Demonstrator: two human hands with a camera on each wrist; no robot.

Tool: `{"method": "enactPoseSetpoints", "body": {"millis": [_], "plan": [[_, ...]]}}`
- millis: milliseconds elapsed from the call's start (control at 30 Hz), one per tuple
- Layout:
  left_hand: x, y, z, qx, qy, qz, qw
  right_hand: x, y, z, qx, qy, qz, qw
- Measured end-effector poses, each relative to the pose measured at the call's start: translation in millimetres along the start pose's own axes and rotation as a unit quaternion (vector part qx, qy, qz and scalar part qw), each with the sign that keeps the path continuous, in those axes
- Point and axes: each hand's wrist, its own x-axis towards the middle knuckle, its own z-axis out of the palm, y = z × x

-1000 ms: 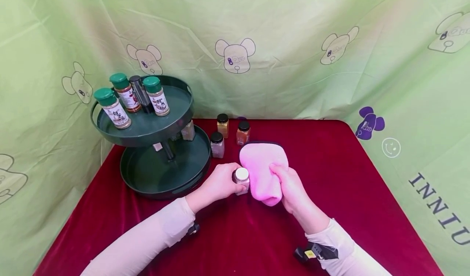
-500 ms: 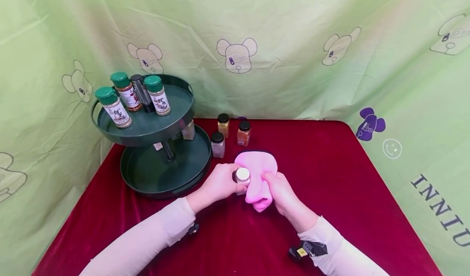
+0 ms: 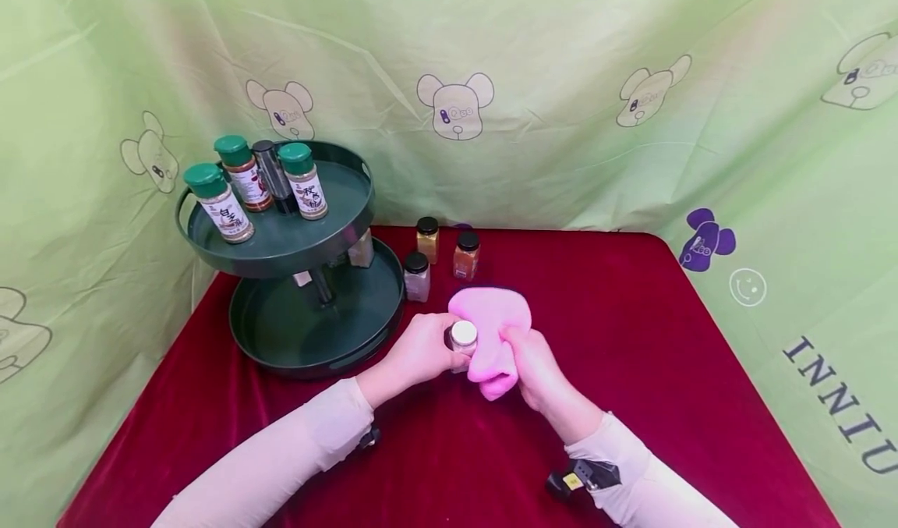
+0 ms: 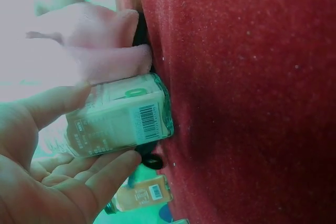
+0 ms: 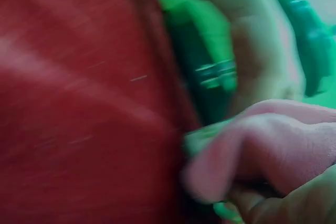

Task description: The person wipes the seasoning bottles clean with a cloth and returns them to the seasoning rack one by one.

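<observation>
A small square glass spice jar [image 4: 121,114] with a white cap [image 3: 464,333] stands upright on the red cloth. My left hand [image 3: 419,350] grips it, thumb on one side and fingers on the other; a barcode label shows in the left wrist view. In my right hand [image 3: 536,368] is a folded pink cloth [image 3: 487,317], pinched under the thumb. The cloth lies against the right side of the jar and hides part of it. A dark edge shows along the cloth's far side. The right wrist view is blurred, with the pink cloth [image 5: 283,140] near its lower right.
Three black-capped jars, one pale [image 3: 417,280], one yellow [image 3: 427,241] and one orange [image 3: 466,256], stand behind my hands. To the left rises a dark green two-tier rack [image 3: 281,267], with green-capped spice bottles [image 3: 228,212] on top. A green curtain [image 3: 561,161] hangs behind.
My right hand has brought the pink cloth leftward against the jar, folding it more; in the last half second it has barely shifted. My left hand has kept its grip in place.
</observation>
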Motion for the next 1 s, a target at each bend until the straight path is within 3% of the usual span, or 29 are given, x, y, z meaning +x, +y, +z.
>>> {"method": "enactPoseSetpoints", "body": {"millis": [67,200,300,400,500,700,833,1000], "plan": [[0.3,0.0,0.1,0.002,-0.001,0.003,1.0000,0.6,1,1,-0.010,-0.001,0.002,1.0000],[-0.3,-0.2,-0.6,-0.019,-0.009,-0.006,0.9998,-4.6,-19,-3,0.047,-0.006,-0.010,0.9988],[-0.3,-0.9,-0.7,-0.027,-0.010,-0.011,0.9995,-11.0,-40,-7,0.083,-0.038,-0.021,0.9956],[-0.1,-1.8,0.3,-0.026,-0.009,-0.009,0.9996,-15.2,-51,-9,0.082,-0.062,-0.026,0.9943],[0.9,-2.5,2.6,-0.018,-0.008,-0.003,0.9998,-13.6,-43,-8,0.059,-0.040,-0.024,0.9972],[1.7,-2.2,5.4,-0.014,-0.006,-0.001,0.9999,-3.1,-2,-3,-0.012,0.001,0.008,0.9999],[1.2,-1.0,4.0,-0.023,-0.011,-0.012,0.9996,-3.0,4,-3,0.036,0.011,0.009,0.9992],[0.3,-2.4,3.4,-0.041,-0.017,-0.023,0.9987,-8.6,-14,-11,0.102,-0.010,0.001,0.9948]]}}
